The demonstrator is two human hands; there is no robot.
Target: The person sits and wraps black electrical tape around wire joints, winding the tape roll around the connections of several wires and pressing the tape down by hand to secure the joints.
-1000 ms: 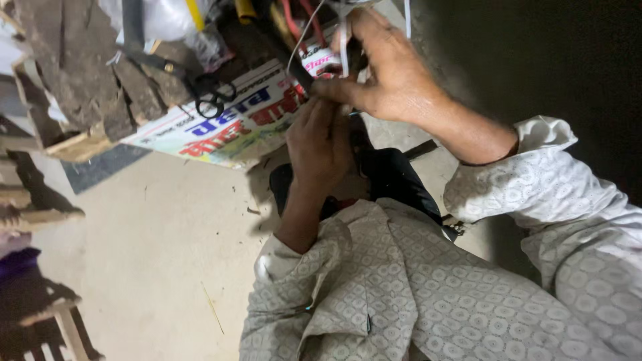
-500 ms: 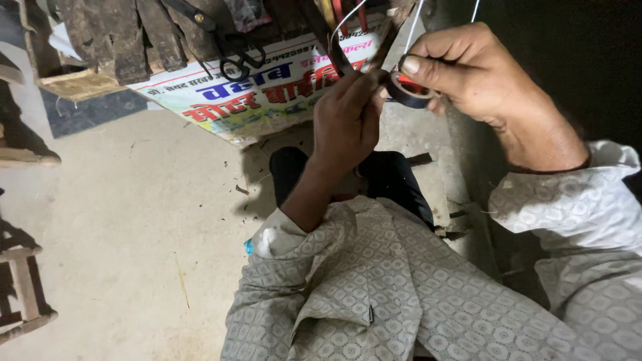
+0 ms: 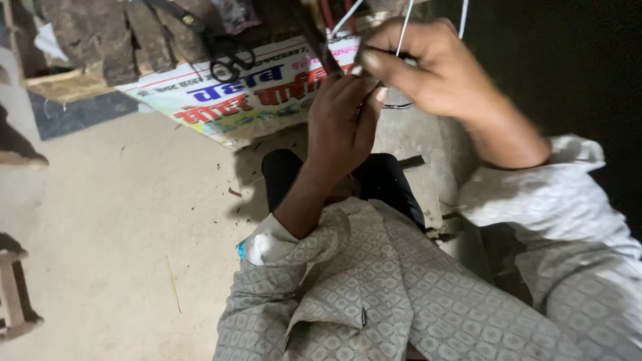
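My right hand point(image 3: 438, 73) is raised at the top centre, its fingers pinched on a thin white wire point(image 3: 403, 30) that runs up out of the picture. My left hand point(image 3: 341, 124) sits just below and to the left of it, fingers curled, its fingertips touching the same wire near the right thumb. Both sleeves are of pale patterned cloth point(image 3: 374, 294). What lies between the fingers of my left hand is hidden.
A printed paper sheet point(image 3: 247, 100) lies on the floor behind my hands, with black scissors point(image 3: 224, 50) on its top edge. Rough wood pieces point(image 3: 93, 40) are stacked at the top left. A wooden frame point(image 3: 13, 294) shows at the left edge. Bare concrete floor point(image 3: 114, 220) fills the left.
The view has shifted, so the sheet and the scissors sit higher and farther left. My right hand has moved a little right and up along the wire; my left hand stays under it.
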